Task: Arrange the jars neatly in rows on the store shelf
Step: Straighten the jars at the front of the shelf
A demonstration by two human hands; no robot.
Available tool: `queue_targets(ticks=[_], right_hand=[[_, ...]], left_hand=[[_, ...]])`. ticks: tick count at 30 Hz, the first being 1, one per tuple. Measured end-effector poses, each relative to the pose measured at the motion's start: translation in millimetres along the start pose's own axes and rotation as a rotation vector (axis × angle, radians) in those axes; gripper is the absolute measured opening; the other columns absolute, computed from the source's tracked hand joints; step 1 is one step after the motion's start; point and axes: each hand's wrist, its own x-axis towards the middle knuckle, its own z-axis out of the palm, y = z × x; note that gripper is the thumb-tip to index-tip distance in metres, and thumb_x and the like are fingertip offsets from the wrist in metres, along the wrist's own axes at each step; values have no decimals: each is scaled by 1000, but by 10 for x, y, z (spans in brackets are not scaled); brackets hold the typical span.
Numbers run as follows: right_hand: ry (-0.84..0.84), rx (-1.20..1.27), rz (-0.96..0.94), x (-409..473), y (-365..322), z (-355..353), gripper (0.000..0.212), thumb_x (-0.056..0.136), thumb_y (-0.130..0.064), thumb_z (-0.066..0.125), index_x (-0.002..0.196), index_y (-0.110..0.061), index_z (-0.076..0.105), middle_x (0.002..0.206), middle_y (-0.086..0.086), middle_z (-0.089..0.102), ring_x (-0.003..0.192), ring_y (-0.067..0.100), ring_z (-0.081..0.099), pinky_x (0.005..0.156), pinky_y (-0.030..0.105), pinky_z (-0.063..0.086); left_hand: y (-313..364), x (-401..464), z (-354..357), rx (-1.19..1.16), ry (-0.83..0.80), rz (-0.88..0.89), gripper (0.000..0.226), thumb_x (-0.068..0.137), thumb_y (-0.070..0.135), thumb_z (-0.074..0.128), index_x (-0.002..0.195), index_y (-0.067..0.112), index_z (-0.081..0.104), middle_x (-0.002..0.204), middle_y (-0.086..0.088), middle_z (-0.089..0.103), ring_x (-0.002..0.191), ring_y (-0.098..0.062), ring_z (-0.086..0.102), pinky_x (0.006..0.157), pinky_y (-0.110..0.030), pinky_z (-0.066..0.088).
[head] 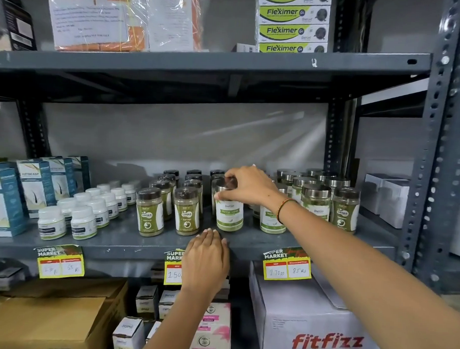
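Note:
A clear jar of green powder with a silver lid and white label [229,212] stands on the grey middle shelf [249,242]. My right hand [249,185] grips it by the lid from above. My left hand [206,260] lies flat on the shelf's front edge just below it, holding nothing. To the left, dark-lidded Caska jars [186,212] stand in rows running back. To the right, more silver-lidded jars [316,202] stand in a looser group, partly hidden by my right arm.
Small white bottles [83,222] and blue-white boxes [36,184] fill the shelf's left part. White boxes [391,197] sit at far right. Yellow price tags [286,266] hang from the shelf edge. Cartons and a Fitfizz box [322,336] sit below; Fleximer boxes [293,24] above.

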Motion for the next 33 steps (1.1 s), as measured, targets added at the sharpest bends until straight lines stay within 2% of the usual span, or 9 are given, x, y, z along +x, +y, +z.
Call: queue_targets(ticks=[5, 9, 13, 15, 20, 23, 28, 31, 33], right_hand=[[56, 124, 39, -158, 10, -345, 64, 66, -73, 63, 99, -18, 68, 94, -1, 73, 87, 18, 67, 83, 42, 57], [101, 231, 82, -368, 96, -725, 66, 64, -73, 67, 105, -22, 69, 100, -12, 67, 94, 10, 63, 81, 27, 52], [89, 271, 162, -582, 336, -1165, 67, 61, -71, 74, 110, -24, 70, 102, -17, 63, 98, 5, 59, 76, 18, 44], [48, 253, 223, -692, 521, -1356, 66, 61, -68, 78, 110, -25, 70, 103, -16, 64, 97, 3, 60, 72, 15, 43], [-33, 100, 379, -980, 999, -1676, 61, 52, -73, 78, 92, -26, 76, 93, -12, 73, 90, 5, 65, 81, 30, 55], [-91, -1, 458, -1090, 1251, -1728, 62, 51, -72, 78, 88, -21, 76, 89, -8, 75, 86, 10, 67, 74, 32, 59], [-193, -90, 608, -1176, 1577, -1658, 65, 53, -62, 83, 96, -16, 70, 94, 2, 75, 81, 16, 70, 48, 23, 55], [-216, -128, 659, -1180, 1692, -1571, 67, 53, -62, 83, 98, -15, 66, 95, 3, 72, 80, 18, 70, 48, 22, 56], [-233, -174, 678, -1182, 1728, -1524, 65, 53, -64, 82, 94, -18, 64, 94, 1, 69, 79, 19, 70, 53, 27, 60]], left_hand=[[12, -12, -43, -16, -17, -11, 52, 97, 34, 24, 124, 7, 60, 129, -11, 63, 124, -22, 54, 109, -34, 38], [23, -36, -83, -40, -22, -6, 49, 97, 33, 30, 118, 5, 64, 122, -13, 66, 119, -24, 58, 105, -36, 43], [26, -56, -109, -33, -24, 1, 49, 96, 33, 31, 113, 4, 67, 117, -13, 69, 114, -24, 62, 102, -37, 46], [30, -59, -113, -34, -23, -3, 49, 95, 33, 32, 111, 4, 68, 115, -13, 70, 112, -24, 63, 101, -37, 47], [27, -57, -80, -38, -22, -4, 50, 94, 33, 31, 110, 3, 68, 115, -15, 70, 112, -26, 63, 101, -40, 47], [23, -50, -52, -39, -16, -12, 52, 94, 34, 30, 111, 3, 68, 115, -15, 70, 112, -26, 63, 101, -41, 47], [18, -45, -5, -36, -4, -23, 53, 93, 35, 29, 109, 3, 69, 113, -15, 71, 111, -27, 63, 100, -42, 48], [15, -46, 15, -31, 4, -30, 53, 92, 35, 30, 108, 2, 69, 111, -16, 71, 109, -28, 64, 98, -43, 49], [17, -51, 22, -27, 10, -30, 53, 92, 35, 31, 106, 2, 70, 110, -16, 71, 108, -28, 65, 97, -44, 50]])
